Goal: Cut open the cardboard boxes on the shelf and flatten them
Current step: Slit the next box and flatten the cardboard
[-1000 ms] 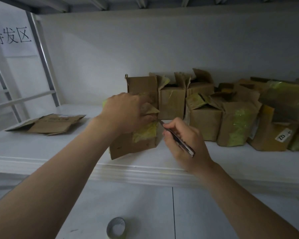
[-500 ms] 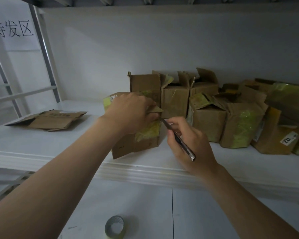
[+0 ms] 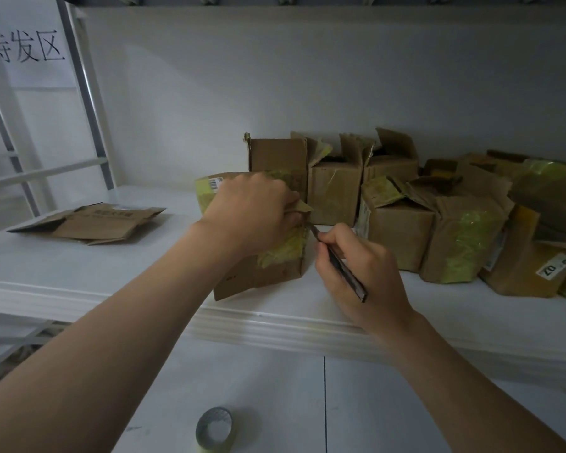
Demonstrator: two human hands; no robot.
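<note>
A small cardboard box (image 3: 258,276) with yellow-green tape stands tilted near the front edge of the white shelf (image 3: 79,273). My left hand (image 3: 252,214) grips its top, fingers curled round a flap at its right corner. My right hand (image 3: 356,269) holds a dark utility knife (image 3: 340,266) like a pen, its tip touching the box's upper right edge just below the flap. A flattened box (image 3: 89,222) lies on the shelf to the left.
Several opened, taped cardboard boxes (image 3: 399,230) crowd the shelf behind and to the right. A roll of tape (image 3: 213,431) lies on the white surface below. A metal rack frame (image 3: 85,103) stands at the left, under a sign with characters.
My hands and the box have barely shifted; the knife tip stays at the box's right corner while the view has tipped slightly.
</note>
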